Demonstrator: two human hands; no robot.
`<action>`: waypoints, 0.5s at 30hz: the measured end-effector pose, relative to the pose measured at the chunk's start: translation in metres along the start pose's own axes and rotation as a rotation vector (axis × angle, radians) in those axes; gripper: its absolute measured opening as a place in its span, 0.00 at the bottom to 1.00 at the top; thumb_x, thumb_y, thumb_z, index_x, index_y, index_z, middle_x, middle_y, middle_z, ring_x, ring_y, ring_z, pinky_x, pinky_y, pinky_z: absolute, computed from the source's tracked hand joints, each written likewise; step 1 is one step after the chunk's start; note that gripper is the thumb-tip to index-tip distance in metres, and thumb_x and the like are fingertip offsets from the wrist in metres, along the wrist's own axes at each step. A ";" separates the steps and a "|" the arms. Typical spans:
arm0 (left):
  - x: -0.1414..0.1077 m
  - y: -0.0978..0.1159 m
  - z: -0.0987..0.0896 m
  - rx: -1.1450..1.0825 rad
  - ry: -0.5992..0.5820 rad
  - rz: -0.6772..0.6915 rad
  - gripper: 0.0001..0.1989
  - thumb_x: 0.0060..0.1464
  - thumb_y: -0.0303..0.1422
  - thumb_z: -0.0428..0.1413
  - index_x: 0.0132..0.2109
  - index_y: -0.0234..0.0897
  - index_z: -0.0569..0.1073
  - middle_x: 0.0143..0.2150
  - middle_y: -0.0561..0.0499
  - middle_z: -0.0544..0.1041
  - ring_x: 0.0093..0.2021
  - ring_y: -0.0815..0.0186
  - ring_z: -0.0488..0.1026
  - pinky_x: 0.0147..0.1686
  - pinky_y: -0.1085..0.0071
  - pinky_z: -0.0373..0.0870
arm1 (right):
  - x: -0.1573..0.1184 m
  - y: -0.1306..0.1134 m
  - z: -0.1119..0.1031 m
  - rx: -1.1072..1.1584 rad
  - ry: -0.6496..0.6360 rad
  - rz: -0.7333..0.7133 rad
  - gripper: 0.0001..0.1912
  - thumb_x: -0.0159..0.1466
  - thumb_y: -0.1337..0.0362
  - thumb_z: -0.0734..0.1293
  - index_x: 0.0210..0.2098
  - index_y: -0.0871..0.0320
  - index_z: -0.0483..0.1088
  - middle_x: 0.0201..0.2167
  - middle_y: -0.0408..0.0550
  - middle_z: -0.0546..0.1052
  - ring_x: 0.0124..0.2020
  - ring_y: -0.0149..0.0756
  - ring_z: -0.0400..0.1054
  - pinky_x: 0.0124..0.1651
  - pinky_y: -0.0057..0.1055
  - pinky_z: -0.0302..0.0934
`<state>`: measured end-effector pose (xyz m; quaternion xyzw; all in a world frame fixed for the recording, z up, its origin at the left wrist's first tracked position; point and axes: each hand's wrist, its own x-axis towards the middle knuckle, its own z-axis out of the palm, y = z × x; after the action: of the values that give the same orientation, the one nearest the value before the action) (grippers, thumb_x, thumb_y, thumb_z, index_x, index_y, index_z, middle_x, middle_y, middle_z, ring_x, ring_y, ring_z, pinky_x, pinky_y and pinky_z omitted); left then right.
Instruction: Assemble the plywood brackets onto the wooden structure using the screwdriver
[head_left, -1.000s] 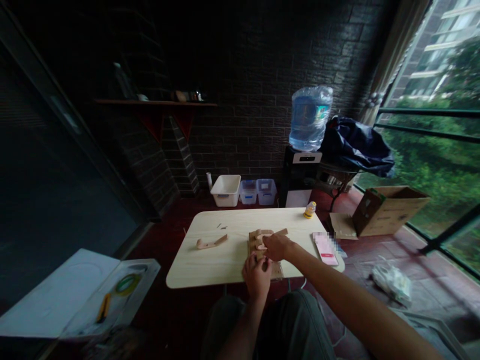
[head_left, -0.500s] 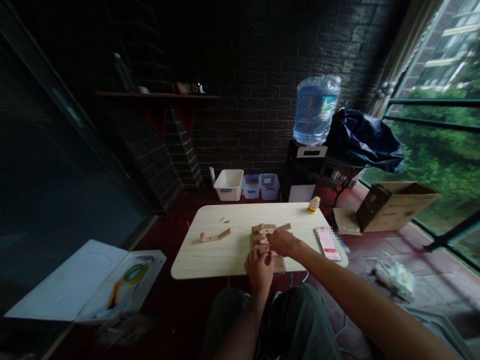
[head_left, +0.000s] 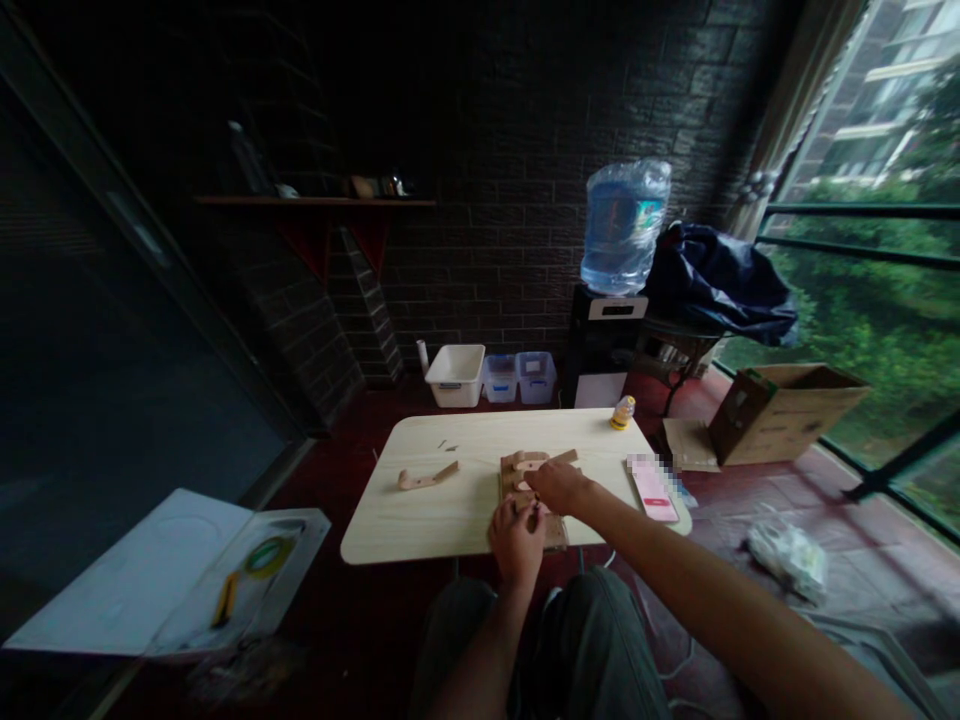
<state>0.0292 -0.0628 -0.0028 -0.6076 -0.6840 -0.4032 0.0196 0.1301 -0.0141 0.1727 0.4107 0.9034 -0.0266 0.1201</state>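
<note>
A brown wooden board (head_left: 506, 482) with hook-shaped wooden pieces (head_left: 531, 460) on it lies at the front of the table, partly covered by both hands. My left hand (head_left: 517, 540) is closed on the near part of the board, fingers curled over it. From the right, my right hand (head_left: 559, 486) reaches across with its fingers pinched together low over the board, just beyond the left fingertips. What sits between those fingers is hidden. To the left on the table lies a separate wooden hook (head_left: 427, 479).
The pale table (head_left: 375, 530) also carries small dark bits (head_left: 447, 446), a yellow-capped bottle (head_left: 622, 413) and a pink-screened phone (head_left: 654, 487). An open white case (head_left: 300, 530) with a yellow-black cutter lies at left. Bins (head_left: 456, 376) and a water dispenser (head_left: 607, 340) stand behind.
The view has shifted slightly, so the room sits a little lower and left. Both hands stay at the board, with hardly any visible movement.
</note>
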 end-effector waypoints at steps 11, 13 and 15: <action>0.000 -0.002 0.002 0.016 -0.006 -0.001 0.09 0.59 0.37 0.58 0.41 0.44 0.84 0.54 0.42 0.78 0.54 0.54 0.72 0.53 0.57 0.68 | 0.004 0.007 0.010 0.040 0.014 0.091 0.20 0.69 0.59 0.66 0.54 0.68 0.72 0.50 0.68 0.80 0.51 0.54 0.76 0.47 0.42 0.71; -0.001 -0.001 0.001 0.012 -0.004 -0.006 0.09 0.58 0.36 0.59 0.42 0.45 0.84 0.54 0.42 0.78 0.55 0.54 0.72 0.53 0.57 0.68 | 0.001 0.005 0.007 0.045 0.025 0.087 0.24 0.67 0.60 0.67 0.58 0.68 0.69 0.50 0.69 0.79 0.51 0.55 0.76 0.47 0.42 0.71; -0.001 -0.001 0.000 0.003 0.008 -0.012 0.10 0.58 0.36 0.59 0.44 0.46 0.84 0.54 0.43 0.78 0.55 0.54 0.72 0.53 0.57 0.69 | 0.000 0.003 0.004 0.033 0.030 0.064 0.25 0.66 0.62 0.68 0.60 0.67 0.67 0.51 0.68 0.79 0.52 0.54 0.76 0.47 0.42 0.70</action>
<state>0.0287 -0.0630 -0.0038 -0.6020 -0.6881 -0.4045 0.0209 0.1332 -0.0132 0.1687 0.4415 0.8910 -0.0314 0.1006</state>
